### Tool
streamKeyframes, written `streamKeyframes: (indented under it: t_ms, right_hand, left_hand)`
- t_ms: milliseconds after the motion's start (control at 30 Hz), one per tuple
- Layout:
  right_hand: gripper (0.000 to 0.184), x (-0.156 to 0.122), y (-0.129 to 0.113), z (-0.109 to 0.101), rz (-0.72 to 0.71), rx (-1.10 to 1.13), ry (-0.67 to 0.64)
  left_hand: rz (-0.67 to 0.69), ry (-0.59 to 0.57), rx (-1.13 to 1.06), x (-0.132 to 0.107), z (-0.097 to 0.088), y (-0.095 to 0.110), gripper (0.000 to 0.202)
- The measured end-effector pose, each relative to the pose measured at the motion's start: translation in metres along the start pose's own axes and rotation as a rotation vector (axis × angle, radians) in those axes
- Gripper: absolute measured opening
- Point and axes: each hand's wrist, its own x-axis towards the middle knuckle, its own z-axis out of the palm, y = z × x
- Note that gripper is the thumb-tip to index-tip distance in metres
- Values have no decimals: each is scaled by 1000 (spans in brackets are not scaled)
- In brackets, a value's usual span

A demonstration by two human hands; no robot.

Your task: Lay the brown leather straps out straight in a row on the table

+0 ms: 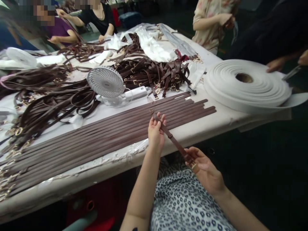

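A short brown strap (pixel 176 144) with metal fittings runs slantwise between my two hands, above the table's near edge. Near its upper end, my left hand (pixel 156 130) is closed on it, thumb on top, with a small metal clasp showing past the fingers. The lower end is in my right hand (pixel 204 166), pinched by a gold-coloured buckle (pixel 192 164). Long brown straps (pixel 96 138) lie side by side on the table just beyond my left hand. Their left ends carry metal clips (pixel 7 183).
A white fan (pixel 106 82) stands behind the straps. Piles of buckled straps (pixel 154 72) and tangled straps (pixel 55 99) lie beyond. A big roll of white strip (pixel 262 86) sits at the right. Several people work around the table (pixel 207 126); one person's hand (pixel 276 64) is by the roll.
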Motion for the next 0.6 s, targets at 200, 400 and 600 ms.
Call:
streamKeyframes:
  t_ms: [200,400,600]
  right_hand:
    - [44,-3,1,-3,-162,-102,-28]
    - [18,10,-10,-2,-365,-221,-26]
    - [16,35,-59,27,-600,-168,11]
  left_hand:
    - [25,-2,25,1,-3,-8,35]
    - [16,-21,84,-12,-5,-18,40]
    - [-203,-195,298,-54,-16,-24,64]
